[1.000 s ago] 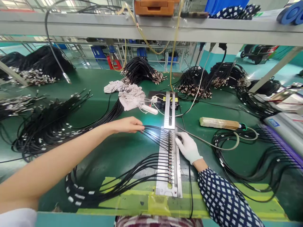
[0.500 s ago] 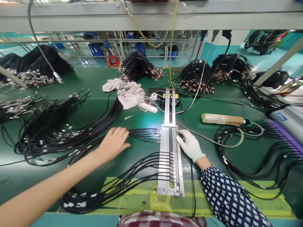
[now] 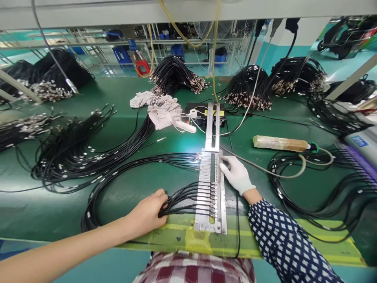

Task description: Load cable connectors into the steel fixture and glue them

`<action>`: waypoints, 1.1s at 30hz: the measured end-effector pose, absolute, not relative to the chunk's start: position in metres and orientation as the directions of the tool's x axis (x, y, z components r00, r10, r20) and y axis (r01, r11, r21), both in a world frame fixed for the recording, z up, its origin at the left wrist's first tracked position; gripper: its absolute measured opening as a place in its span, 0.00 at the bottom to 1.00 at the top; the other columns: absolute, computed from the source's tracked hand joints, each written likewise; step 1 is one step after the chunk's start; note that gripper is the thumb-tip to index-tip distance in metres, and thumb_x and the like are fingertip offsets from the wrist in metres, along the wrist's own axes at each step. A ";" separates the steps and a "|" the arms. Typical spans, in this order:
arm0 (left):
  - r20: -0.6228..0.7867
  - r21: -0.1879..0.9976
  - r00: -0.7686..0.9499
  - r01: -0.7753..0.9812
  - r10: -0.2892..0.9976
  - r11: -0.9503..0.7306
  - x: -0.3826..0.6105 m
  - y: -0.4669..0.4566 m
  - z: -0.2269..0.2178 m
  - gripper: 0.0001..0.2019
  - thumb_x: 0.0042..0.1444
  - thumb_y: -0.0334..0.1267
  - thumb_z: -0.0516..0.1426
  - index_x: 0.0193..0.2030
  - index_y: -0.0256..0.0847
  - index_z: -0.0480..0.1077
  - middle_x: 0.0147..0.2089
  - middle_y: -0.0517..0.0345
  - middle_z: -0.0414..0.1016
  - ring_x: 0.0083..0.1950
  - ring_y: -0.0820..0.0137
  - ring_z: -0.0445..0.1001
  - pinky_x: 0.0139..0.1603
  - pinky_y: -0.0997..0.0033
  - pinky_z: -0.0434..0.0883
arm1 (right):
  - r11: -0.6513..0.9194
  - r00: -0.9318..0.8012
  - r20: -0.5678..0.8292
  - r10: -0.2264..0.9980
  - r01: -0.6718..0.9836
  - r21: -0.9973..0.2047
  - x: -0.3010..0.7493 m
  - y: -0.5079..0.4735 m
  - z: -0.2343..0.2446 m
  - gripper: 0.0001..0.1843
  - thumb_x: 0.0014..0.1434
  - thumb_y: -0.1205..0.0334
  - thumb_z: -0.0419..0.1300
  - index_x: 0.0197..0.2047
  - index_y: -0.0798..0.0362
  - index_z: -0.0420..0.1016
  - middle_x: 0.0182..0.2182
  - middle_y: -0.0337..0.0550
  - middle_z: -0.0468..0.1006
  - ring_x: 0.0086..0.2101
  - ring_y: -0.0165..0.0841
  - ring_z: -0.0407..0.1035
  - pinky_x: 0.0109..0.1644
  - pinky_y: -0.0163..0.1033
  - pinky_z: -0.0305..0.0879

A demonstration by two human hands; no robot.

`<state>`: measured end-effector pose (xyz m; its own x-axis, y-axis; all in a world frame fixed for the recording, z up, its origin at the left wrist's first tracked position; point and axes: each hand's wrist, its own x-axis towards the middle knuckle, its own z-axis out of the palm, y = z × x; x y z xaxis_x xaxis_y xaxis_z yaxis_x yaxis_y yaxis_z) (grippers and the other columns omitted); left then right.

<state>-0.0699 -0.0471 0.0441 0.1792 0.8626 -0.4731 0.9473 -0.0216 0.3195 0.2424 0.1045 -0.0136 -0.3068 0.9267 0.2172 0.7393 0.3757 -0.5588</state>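
My bare left hand [image 3: 151, 210] is closed round a bundle of black cables [image 3: 184, 194]. Their metal tips sit in the slots of a long slotted metal jig [image 3: 203, 204] in front of me. In a white glove, my right hand [image 3: 235, 173] has its fingers bent and closed on the jig's right edge, near its upper part; the fingertips are partly hidden. A second group of cables [image 3: 176, 158] reaches the jig's upper left side under a bright light. Beyond it, a narrower slotted metal plate [image 3: 209, 131] extends to a black control box [image 3: 196, 114].
Crumpled pale cloth [image 3: 165, 112] lies left of the box, beside a white handheld piece [image 3: 186, 126]. A tape-wrapped tool [image 3: 279, 144] rests to the right. Cable heaps [image 3: 173, 74] line the back, with more cables [image 3: 70, 157] at left. Yellow tape [image 3: 176, 236] covers the front edge.
My left hand has come down and towards me, from open above the table to closed round the lower cables. My right hand has stayed at the jig's edge. The view has shifted slightly.
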 end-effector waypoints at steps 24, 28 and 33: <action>-0.629 0.623 0.311 0.750 0.713 0.223 -0.107 -0.014 0.067 0.28 0.62 0.63 0.45 0.35 0.39 0.69 0.27 0.60 0.66 0.27 0.72 0.61 0.28 0.73 0.58 | 0.450 -0.377 0.247 0.893 0.778 -0.439 0.241 0.101 -0.016 0.21 0.68 0.49 0.51 0.58 0.51 0.70 0.53 0.50 0.76 0.51 0.45 0.71 0.52 0.48 0.68; -0.571 0.573 0.269 0.807 0.776 0.141 -0.123 -0.002 0.064 0.28 0.63 0.62 0.45 0.31 0.38 0.68 0.28 0.59 0.67 0.30 0.70 0.64 0.30 0.73 0.60 | 0.447 -0.372 0.249 0.894 0.777 -0.444 0.241 0.101 -0.016 0.21 0.68 0.49 0.51 0.56 0.51 0.70 0.52 0.50 0.76 0.49 0.45 0.72 0.51 0.48 0.68; -0.455 0.373 0.222 0.927 0.862 -0.042 -0.133 0.014 0.061 0.25 0.59 0.61 0.54 0.40 0.37 0.71 0.37 0.52 0.74 0.39 0.58 0.74 0.39 0.67 0.67 | 0.441 -0.367 0.244 0.898 0.772 -0.458 0.241 0.103 -0.015 0.21 0.68 0.48 0.51 0.56 0.51 0.70 0.53 0.50 0.76 0.47 0.43 0.73 0.50 0.47 0.69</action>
<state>-0.1334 0.0144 0.0615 0.2222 0.8622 -0.4553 0.9271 -0.0422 0.3725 0.2412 0.1027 -0.0146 -0.3671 0.8975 0.2443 0.7722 0.4405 -0.4579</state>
